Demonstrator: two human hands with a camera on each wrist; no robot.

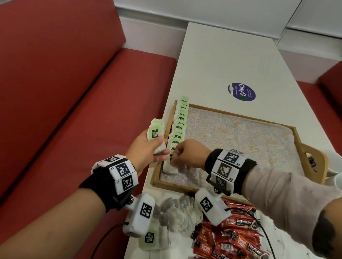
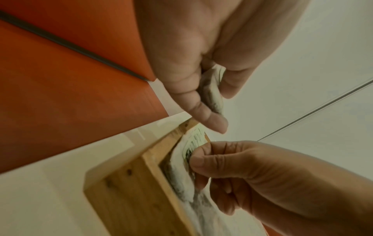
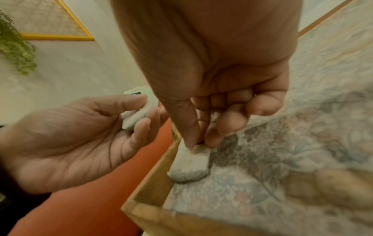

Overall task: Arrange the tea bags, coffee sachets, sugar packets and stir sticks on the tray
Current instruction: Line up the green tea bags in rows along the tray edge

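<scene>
Green-labelled tea bags (image 1: pixel 179 128) stand in a row along the left wall of a wooden tray (image 1: pixel 238 115) lined with floral paper. The person's right hand (image 1: pixel 188 154) pinches the nearest bag of that row between thumb and curled fingers, low in the tray's near-left corner. The left hand (image 1: pixel 147 151), just outside the tray's edge, grips a small stack of tea bags (image 1: pixel 155 131) between thumb and fingers. On the white table (image 1: pixel 222 57) near the person lie loose tea bags (image 1: pixel 177 211) and a heap of red coffee sachets (image 1: pixel 230 242). Red cushioned benches (image 1: pixel 57 83) flank the table; two white cups (image 1: pixel 341 169) sit beside the tray's right handle.
</scene>
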